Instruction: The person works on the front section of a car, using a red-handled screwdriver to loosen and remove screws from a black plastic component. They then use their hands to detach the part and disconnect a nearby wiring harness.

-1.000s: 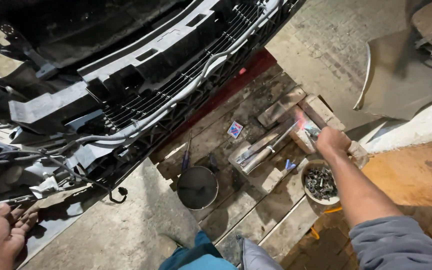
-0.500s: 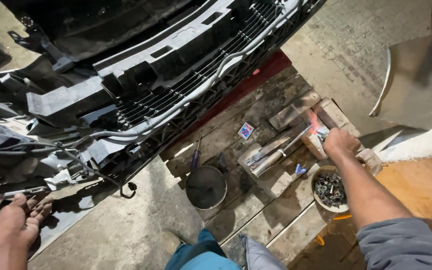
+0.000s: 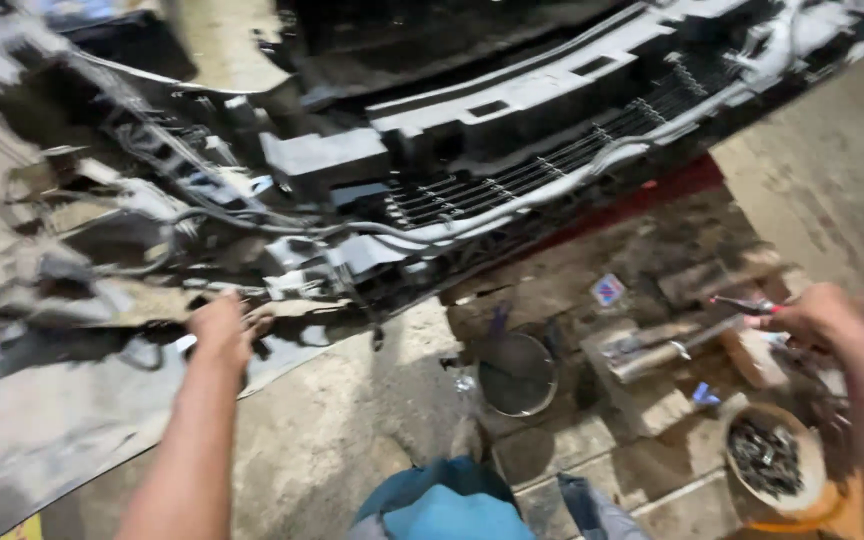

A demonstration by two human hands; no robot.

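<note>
While our right hand (image 3: 827, 318) closes its grip on a slim tool with a red handle (image 3: 742, 304) at the right edge of the frame, the tool pokes out leftward from the fingers, held above the clutter on the floor. We judge it light, stiff and easy to pinch; the red handle is the natural place to hold it, and motion blur hides what kind of tip it has.

Our left hand (image 3: 220, 332) is at the centre left, its fingers curled against the torn underside of the stripped car front (image 3: 512, 150), among loose grey wires (image 3: 202, 215) and brackets. Whether the hand has closed on a part there or only presses on it, we cannot tell. That plastic looks rigid but cracked, with edges likely sharp.

Below the car, on the concrete floor (image 3: 342, 440), we count one round dark pan (image 3: 517, 375) at lower centre, one shallow bowl of small metal fasteners (image 3: 770, 458) at the lower right, one metal bar (image 3: 667, 345) lying on rough wooden blocks, and one small red, white and blue packet (image 3: 608, 290). Our own knees (image 3: 442, 505) show at the bottom edge.
</note>
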